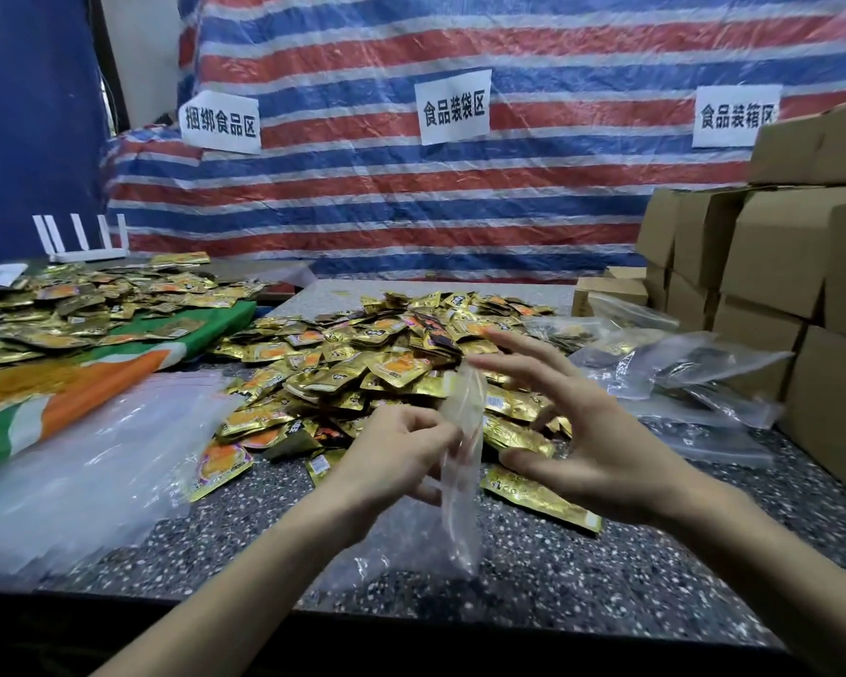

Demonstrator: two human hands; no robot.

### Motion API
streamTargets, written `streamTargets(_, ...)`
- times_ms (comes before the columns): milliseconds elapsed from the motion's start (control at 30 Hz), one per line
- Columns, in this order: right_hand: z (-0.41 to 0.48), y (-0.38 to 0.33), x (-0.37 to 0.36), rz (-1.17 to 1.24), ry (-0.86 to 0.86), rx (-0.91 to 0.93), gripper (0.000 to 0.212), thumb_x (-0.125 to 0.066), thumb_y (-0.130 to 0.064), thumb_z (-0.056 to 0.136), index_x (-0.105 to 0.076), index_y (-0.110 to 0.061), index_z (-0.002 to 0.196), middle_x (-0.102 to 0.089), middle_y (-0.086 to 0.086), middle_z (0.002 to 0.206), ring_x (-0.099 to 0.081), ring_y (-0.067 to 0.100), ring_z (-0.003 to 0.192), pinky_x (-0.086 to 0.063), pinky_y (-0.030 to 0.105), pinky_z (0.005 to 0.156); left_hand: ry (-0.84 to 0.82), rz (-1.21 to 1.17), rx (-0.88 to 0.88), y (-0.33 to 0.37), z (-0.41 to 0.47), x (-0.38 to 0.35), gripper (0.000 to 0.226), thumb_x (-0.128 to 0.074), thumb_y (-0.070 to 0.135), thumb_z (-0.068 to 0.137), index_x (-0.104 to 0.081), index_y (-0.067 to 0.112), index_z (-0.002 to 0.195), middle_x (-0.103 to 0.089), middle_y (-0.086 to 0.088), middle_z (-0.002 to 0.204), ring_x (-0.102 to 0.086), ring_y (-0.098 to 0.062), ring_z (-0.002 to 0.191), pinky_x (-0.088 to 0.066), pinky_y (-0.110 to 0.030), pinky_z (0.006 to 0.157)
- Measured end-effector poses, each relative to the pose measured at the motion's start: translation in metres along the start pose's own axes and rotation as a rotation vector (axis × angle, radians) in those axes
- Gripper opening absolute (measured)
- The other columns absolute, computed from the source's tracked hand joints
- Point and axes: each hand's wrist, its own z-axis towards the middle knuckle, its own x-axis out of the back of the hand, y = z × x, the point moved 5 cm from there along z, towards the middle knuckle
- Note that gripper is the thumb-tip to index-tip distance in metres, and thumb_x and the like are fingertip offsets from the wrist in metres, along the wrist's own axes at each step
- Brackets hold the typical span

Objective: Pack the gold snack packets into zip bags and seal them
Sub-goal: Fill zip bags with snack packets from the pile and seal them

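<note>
Left hand (pixel 401 447): fingers curled, pinching the empty zip bag (pixel 460 461) upright above the table's near edge.
Right hand (pixel 592 422): fingers spread, holding nothing.
Gold packets (pixel 387 364): heaped just behind.
Risk: limp mouth may collapse, spilling packets.

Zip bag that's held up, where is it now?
Head view, centre: the zip bag hangs from the left hand, which pinches its upper part, with the open right hand just right of it, in front of the pile of gold packets.
</note>
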Motion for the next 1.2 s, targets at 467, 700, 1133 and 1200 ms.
streamTargets(467, -0.030, 0.034, 0.056, -0.123, 0.056, 0.016, 0.019, -0.061, 0.006, 0.087, -0.060, -0.013, 0.088, -0.062, -0.006, 0.081, -0.060, 0.015, 0.072, -0.052, 0.033, 0.060, 0.009, -0.202, -0.029, -0.009, 0.056, -0.006, 0.045, -0.067, 0.052, 0.085, -0.070, 0.008, 0.086, -0.075, -0.007, 0.089, -0.070, -0.027, 0.066, -0.057, -0.030, 0.052)
streamTargets(700, -0.035, 0.039, 0.064, -0.135, 0.114, -0.022, 0.011, -0.048, -0.004, 0.075, -0.048, -0.015, 0.075, -0.049, -0.005, 0.069, -0.045, 0.013, 0.065, -0.040, 0.030, 0.059, 0.083, 0.777, -0.344, -0.041, 0.097, -0.032, 0.029, -0.058, 0.008, 0.090, -0.064, 0.026, 0.111, -0.063, 0.008, 0.119, -0.056, -0.014, 0.112, -0.049, -0.036, 0.095)
streamTargets(1133, -0.032, 0.036, 0.057, -0.146, 0.095, 0.019, 0.010, -0.054, -0.003, 0.077, -0.052, -0.013, 0.076, -0.053, 0.000, 0.067, -0.048, 0.016, 0.062, -0.042, 0.037, 0.055, 0.228, 1.218, -0.592, -0.058, 0.125, -0.056, 0.035, -0.053, 0.037, 0.098, -0.058, 0.030, 0.132, -0.060, 0.007, 0.129, -0.051, -0.019, 0.115, -0.037, -0.034, 0.093)
streamTargets(1200, -0.031, 0.035, 0.057, -0.135, 0.100, 0.018, 0.010, -0.054, -0.003, 0.077, -0.053, -0.012, 0.076, -0.054, -0.001, 0.068, -0.049, 0.016, 0.062, -0.043, 0.035, 0.055, 0.323, 1.008, -0.576, -0.039, 0.118, -0.045, 0.031, -0.056, 0.037, 0.098, -0.062, 0.028, 0.127, -0.068, 0.006, 0.115, -0.057, -0.016, 0.101, -0.040, -0.032, 0.088)
